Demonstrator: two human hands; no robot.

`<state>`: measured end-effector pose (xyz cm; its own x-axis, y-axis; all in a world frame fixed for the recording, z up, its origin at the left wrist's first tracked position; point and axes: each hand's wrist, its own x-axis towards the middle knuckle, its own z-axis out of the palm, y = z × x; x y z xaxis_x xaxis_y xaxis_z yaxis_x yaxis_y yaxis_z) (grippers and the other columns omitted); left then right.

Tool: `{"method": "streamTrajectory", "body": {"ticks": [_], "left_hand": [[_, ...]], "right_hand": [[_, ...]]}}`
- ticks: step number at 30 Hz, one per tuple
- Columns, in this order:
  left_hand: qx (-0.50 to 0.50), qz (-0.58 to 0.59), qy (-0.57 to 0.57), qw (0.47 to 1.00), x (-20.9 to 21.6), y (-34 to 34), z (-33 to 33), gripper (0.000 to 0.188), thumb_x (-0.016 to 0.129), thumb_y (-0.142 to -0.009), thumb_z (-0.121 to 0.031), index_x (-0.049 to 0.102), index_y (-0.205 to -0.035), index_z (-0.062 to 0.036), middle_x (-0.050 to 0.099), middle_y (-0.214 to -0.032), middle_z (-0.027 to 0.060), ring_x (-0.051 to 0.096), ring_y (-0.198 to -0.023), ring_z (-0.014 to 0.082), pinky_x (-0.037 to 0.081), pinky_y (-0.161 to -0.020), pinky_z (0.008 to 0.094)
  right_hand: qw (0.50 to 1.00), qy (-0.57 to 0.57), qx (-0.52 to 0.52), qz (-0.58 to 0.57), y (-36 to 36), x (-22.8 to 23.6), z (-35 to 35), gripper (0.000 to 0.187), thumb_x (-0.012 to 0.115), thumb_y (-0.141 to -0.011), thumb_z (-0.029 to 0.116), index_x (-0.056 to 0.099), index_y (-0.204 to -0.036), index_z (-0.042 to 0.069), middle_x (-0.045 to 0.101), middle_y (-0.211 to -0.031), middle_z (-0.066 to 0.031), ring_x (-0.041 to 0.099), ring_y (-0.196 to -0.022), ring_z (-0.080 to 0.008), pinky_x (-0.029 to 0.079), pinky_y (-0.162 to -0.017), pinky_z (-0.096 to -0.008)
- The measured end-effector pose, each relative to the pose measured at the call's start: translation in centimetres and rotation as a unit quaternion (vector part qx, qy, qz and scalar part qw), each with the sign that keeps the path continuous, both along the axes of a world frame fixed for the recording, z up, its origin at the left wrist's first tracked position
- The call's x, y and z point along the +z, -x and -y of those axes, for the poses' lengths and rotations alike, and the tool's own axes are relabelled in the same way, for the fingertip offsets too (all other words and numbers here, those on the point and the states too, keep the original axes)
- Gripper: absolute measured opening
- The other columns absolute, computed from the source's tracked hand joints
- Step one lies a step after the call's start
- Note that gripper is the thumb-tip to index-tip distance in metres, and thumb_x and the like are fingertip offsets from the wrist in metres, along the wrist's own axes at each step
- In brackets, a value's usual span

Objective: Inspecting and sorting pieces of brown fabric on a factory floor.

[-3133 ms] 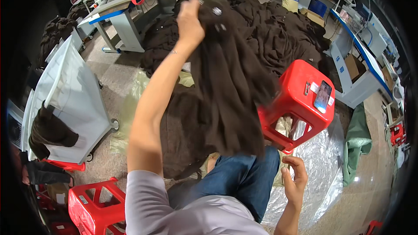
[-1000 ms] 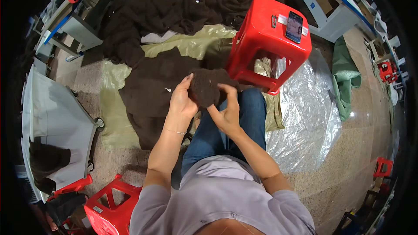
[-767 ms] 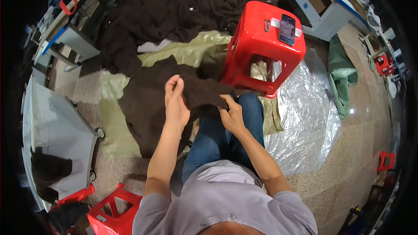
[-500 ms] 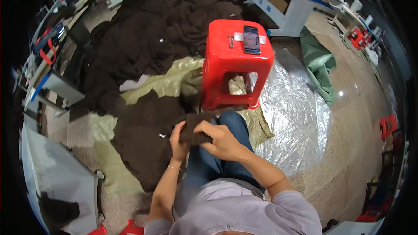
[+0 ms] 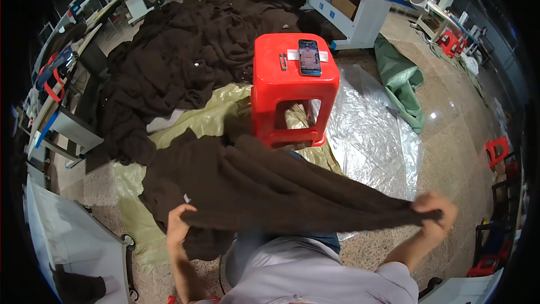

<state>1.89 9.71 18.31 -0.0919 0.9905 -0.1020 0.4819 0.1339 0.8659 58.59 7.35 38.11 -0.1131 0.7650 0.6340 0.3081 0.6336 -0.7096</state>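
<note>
A dark brown knitted garment (image 5: 264, 191) is stretched sideways across my lap. My right hand (image 5: 436, 212), far out to the right, is closed round the gathered end of a long sleeve-like part. My left hand (image 5: 181, 224) pinches the garment's near edge on the left, beside a small white tag (image 5: 187, 197). The rest of the garment spreads to the left over yellowish plastic sheeting (image 5: 135, 214). Just beyond it stands a red plastic stool (image 5: 295, 79), with a phone (image 5: 309, 57) and a small metal snipper-like tool (image 5: 283, 62) on its top.
A large heap of brown knitted garments (image 5: 174, 50) covers the floor ahead and to the left. Clear plastic sheeting (image 5: 365, 135) and a green sheet (image 5: 399, 79) lie at the right. Worktables (image 5: 360, 22) stand beyond; a grey wheeled panel (image 5: 73, 219) is close on my left.
My hands, close together on a bunched part of the garment before, have moved wide apart. The right hand has pulled the sleeve-like part out to the right, and the cloth is now stretched.
</note>
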Motion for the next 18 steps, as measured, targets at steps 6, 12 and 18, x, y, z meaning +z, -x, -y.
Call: {"method": "streamTrajectory", "body": {"ticks": [6, 12, 18], "left_hand": [[-0.069, 0.279, -0.073, 0.955, 10.9, -4.9, 5.0, 0.042, 0.072, -0.071, -0.030, 0.066, -0.098, 0.0022, 0.063, -0.079, 0.0060, 0.062, -0.083, 0.0153, 0.045, -0.074, 0.0253], [-0.055, 0.246, 0.055, 0.966, 5.6, -16.7, -3.4, 0.020, 0.073, -0.077, -0.002, 0.060, -0.092, -0.0056, 0.058, -0.099, -0.0004, 0.057, -0.094, 0.0125, 0.047, -0.081, 0.0256], [-0.164, -0.015, -0.015, 0.986, -1.3, -14.7, -1.2, 0.019, 0.075, -0.080, -0.013, 0.066, -0.096, -0.0057, 0.062, -0.100, 0.0096, 0.063, -0.088, 0.0239, 0.052, -0.076, 0.0324]], "right_hand": [[0.961, -0.106, -0.115, -0.227, -4.2, 1.4, 3.6, 0.027, 0.066, -0.095, 0.027, 0.044, -0.098, 0.011, 0.045, -0.067, -0.0004, 0.044, -0.048, -0.0087, 0.031, -0.041, -0.0221], [0.961, 0.108, -0.251, -0.047, 0.7, -0.9, -1.7, 0.024, 0.075, -0.085, 0.018, 0.054, -0.084, 0.005, 0.048, -0.074, 0.0030, 0.047, -0.072, -0.0072, 0.039, -0.070, -0.0208], [0.940, 0.097, -0.308, -0.105, -2.1, -2.1, -2.7, 0.009, 0.070, -0.087, 0.006, 0.064, -0.089, 0.001, 0.061, -0.080, 0.0024, 0.052, -0.071, -0.0052, 0.041, -0.066, -0.0206]]}}
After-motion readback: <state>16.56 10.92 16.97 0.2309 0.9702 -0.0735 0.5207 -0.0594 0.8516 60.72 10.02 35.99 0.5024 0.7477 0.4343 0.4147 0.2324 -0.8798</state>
